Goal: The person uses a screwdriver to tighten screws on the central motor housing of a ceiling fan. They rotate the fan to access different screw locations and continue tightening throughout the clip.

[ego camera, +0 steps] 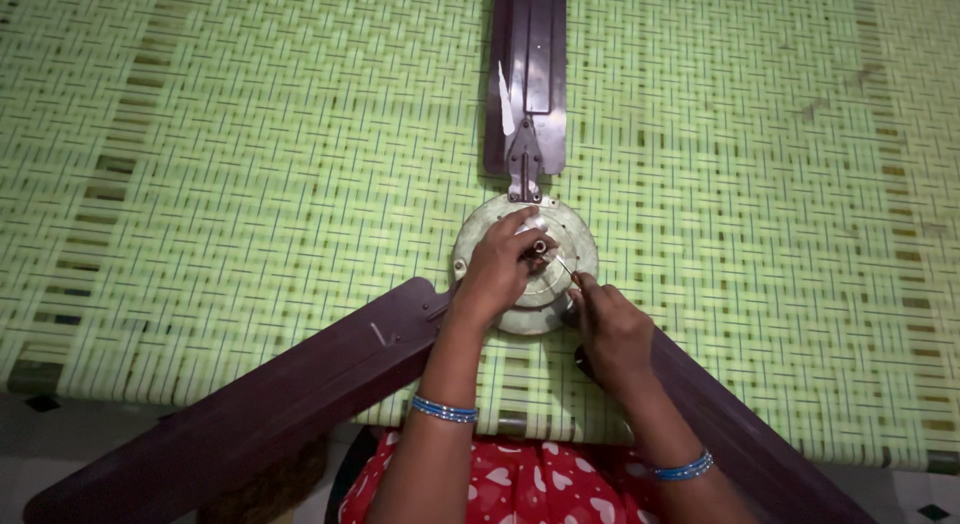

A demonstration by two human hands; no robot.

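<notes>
- Far left of the frame: the green woven mat [200, 164] spreads wide, its plaited strips running out to the left edge, with a strip of pale tiled floor [60, 439] showing under it at the lower left.
- Lower left: one dark brown fan blade [260, 414] slants down from the centre to the bottom corner, lying over the mat's front edge.
- Lower centre: red cloth with white hearts [500, 484] sits at the bottom edge, between the two forearms, each wrist ringed by blue bangles [445, 411].
- Centre: the round, pale metal motor housing [478, 234] of the ceiling fan lies flat on the mat, and this is where the action is.
- The left hand [497, 269] rests on top of the housing, fingers curled together and clamped on the small shaft end [540, 247] at its hub.
- Top centre: a second brown blade [530, 74] runs straight up out of frame, joined to the housing by a metal bracket [524, 169], a scrap of white paper [506, 104] stuck on it.
- Just right of the hub: the right hand [612, 329] is fisted tight around a slim screwdriver [566, 271], its tip on the housing top right beside the left fingertips.
- Lower right: the third blade [760, 454] angles down under the right forearm.
- Far right: more green mat, with a few dull marks toward the upper right corner.
</notes>
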